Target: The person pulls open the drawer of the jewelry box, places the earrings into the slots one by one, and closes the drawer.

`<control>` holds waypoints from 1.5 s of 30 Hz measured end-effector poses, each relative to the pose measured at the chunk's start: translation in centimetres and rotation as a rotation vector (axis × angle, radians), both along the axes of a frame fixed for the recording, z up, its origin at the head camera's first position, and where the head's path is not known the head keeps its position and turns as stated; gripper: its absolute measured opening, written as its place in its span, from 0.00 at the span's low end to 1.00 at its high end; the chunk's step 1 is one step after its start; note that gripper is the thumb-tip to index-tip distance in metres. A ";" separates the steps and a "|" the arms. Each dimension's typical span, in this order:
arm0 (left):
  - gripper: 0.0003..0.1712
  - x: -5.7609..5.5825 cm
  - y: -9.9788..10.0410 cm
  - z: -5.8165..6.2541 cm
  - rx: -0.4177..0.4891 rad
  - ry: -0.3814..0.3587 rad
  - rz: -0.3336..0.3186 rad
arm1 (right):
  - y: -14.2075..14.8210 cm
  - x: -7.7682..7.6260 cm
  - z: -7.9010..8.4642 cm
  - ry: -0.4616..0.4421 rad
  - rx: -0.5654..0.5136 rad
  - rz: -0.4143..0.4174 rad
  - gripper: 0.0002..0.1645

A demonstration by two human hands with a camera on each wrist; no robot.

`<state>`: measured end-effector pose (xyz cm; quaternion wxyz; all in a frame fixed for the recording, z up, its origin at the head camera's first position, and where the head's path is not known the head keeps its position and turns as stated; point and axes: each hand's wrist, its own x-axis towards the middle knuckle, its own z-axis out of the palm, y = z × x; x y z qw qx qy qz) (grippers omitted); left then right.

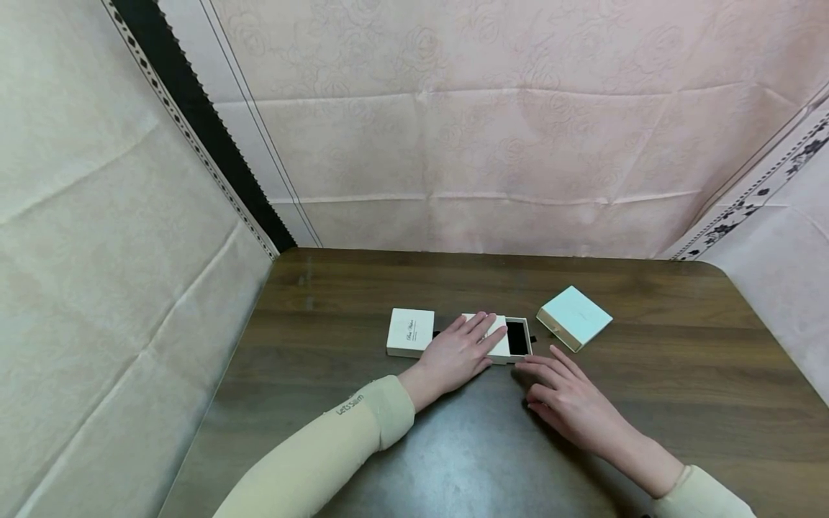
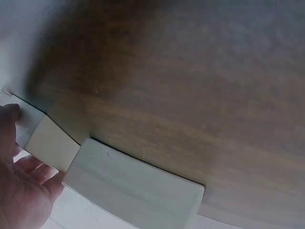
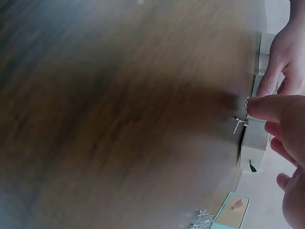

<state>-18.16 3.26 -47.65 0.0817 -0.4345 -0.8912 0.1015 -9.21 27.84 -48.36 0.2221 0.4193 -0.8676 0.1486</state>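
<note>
White box (image 1: pixel 501 347) runs lengthwise left-right under the spread left hand (image 1: pixel 456 354), drawer (image 1: pixel 518 338) pointing toward the relaxed right hand (image 1: pixel 573 403).

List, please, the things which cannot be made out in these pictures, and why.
Head view: part of the middle white box, hidden by the left hand.
Head view: any print on the turquoise box, too small.
Left wrist view: part of the other white box, cut off by the bottom edge.
Right wrist view: what the silvery thing near the right hand is, too small.
</note>
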 end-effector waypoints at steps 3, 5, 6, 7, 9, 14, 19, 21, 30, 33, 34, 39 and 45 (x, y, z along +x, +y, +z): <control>0.35 0.0 0.0 0.0 0.001 0.004 -0.001 | 0.0 0.0 0.4 -0.028 -0.017 -0.001 0.14; 0.35 0.0 0.0 0.0 0.005 0.012 -0.005 | 0.0 -0.1 0.8 -0.048 -0.032 -0.001 0.10; 0.35 0.0 0.0 0.0 0.005 0.014 -0.007 | 0.0 -0.1 1.0 -0.061 -0.039 -0.003 0.07; 0.35 0.0 0.0 0.0 0.009 0.018 -0.009 | 0.0 -0.2 1.2 -0.072 -0.045 -0.006 0.07; 0.35 0.0 -0.1 0.0 0.011 0.023 -0.012 | 0.1 -0.3 1.5 -0.086 -0.062 -0.011 0.15; 0.35 0.1 -0.1 0.1 0.006 0.019 -0.008 | 0.2 -1.2 2.5 -0.100 -0.088 -0.036 0.16; 0.35 0.1 -0.1 0.0 0.006 0.014 -0.006 | 0.3 -2.3 3.5 -0.095 -0.094 -0.052 0.07; 0.35 0.1 -0.1 -0.1 0.005 0.013 -0.007 | 0.4 -2.8 3.7 -0.097 -0.095 -0.060 0.10; 0.35 0.1 -0.1 -0.2 0.008 0.024 -0.014 | 0.6 -5.1 4.2 -0.178 -0.110 -0.124 0.14; 0.35 0.0 -0.1 -0.3 0.008 0.019 -0.012 | 0.6 -5.9 4.1 -0.213 -0.107 -0.148 0.13; 0.35 0.0 -0.1 -0.3 0.009 0.016 -0.011 | 0.6 -6.2 4.1 -0.224 -0.106 -0.154 0.13; 0.35 0.0 -0.1 -0.4 0.013 0.008 -0.009 | 0.5 -7.5 3.9 -0.286 -0.093 -0.178 0.12; 0.35 0.1 -0.1 -0.4 0.010 0.014 -0.011 | 0.2 -8.5 4.0 -0.367 -0.050 -0.208 0.09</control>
